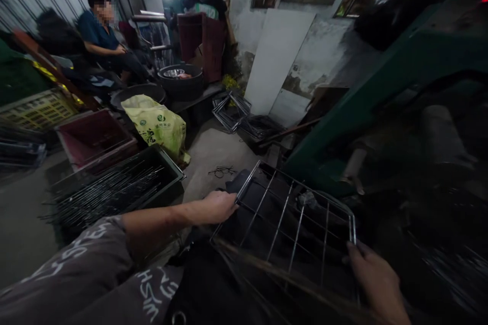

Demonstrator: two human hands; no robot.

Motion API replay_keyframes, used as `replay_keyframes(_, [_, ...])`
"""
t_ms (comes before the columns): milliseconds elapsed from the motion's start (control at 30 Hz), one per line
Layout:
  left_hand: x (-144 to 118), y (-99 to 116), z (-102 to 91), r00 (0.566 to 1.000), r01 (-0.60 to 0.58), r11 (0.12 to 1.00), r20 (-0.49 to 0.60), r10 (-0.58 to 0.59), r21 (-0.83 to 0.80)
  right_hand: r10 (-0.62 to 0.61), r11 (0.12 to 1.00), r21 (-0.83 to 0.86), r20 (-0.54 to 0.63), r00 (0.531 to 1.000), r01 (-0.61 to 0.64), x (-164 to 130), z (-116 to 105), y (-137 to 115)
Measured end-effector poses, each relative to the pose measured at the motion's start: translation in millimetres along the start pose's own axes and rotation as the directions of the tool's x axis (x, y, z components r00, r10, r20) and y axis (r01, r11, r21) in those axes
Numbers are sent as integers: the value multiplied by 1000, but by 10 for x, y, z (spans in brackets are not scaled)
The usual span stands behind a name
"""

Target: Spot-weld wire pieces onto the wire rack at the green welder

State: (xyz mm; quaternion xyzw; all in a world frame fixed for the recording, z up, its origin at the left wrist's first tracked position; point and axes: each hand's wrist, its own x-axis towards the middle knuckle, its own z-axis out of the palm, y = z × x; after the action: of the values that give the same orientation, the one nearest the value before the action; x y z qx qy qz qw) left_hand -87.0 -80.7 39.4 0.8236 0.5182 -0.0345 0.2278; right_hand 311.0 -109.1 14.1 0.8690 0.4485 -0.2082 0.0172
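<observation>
A wire rack (281, 222) of thin metal rods, with a bent rim and several crossbars, is held tilted in front of my body. My left hand (218, 206) is closed on its left rim. On the opposite side, my right hand (371, 269) grips the right rim, its thumb near the edge and its other fingers mostly hidden. A small crumpled, translucent piece (308, 199) shows at the rack's far part; I cannot tell whether it touches the rods. Dark cloth lies beneath the rack over my lap.
A green bin (173, 179) full of metal rods stands left, beside a red crate (95, 137) and a yellow-green sack (158, 124). More wire frames (231, 110) lie ahead on the floor. A green machine (343, 106) rises at right. A person (101, 30) sits at back left.
</observation>
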Motion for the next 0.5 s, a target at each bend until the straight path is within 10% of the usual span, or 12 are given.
replay_keyframes(500, [137, 11, 236, 1000, 8, 980, -21, -4, 200, -57, 975, -216, -50, 997, 45, -87, -91, -154])
